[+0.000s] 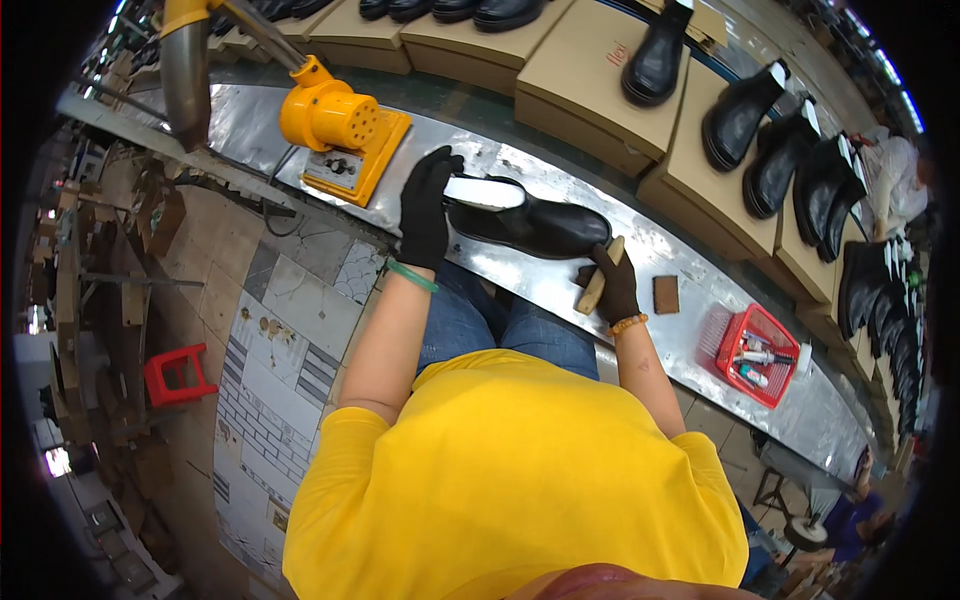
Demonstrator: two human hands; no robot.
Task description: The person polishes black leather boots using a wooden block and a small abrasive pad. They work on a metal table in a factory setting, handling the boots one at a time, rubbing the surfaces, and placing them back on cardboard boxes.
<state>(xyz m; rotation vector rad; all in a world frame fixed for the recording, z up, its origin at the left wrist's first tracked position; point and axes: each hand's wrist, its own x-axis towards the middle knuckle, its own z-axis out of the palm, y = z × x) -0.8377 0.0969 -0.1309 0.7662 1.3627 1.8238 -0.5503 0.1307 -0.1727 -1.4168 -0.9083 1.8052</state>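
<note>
A black ankle boot (540,225) lies on its side along the metal bench, its toe to the right and a white insert (487,193) showing at its opening. My left hand (425,208), in a black glove, holds the boot by its shaft end, with its fingers partly hidden behind the insert. At the toe is my right hand (617,284), also gloved in black, closed around a wooden-backed brush (601,277). The brush is close to the toe; whether it touches the leather I cannot tell. A small brown block (665,294) rests on the bench just right of that hand.
On the bench's left stands a yellow machine (345,130). To the right is a red basket (752,358) of tubes and small items. Cardboard boxes (590,85) behind the bench carry black boots (740,115). A red stool (180,375) stands on the floor at left.
</note>
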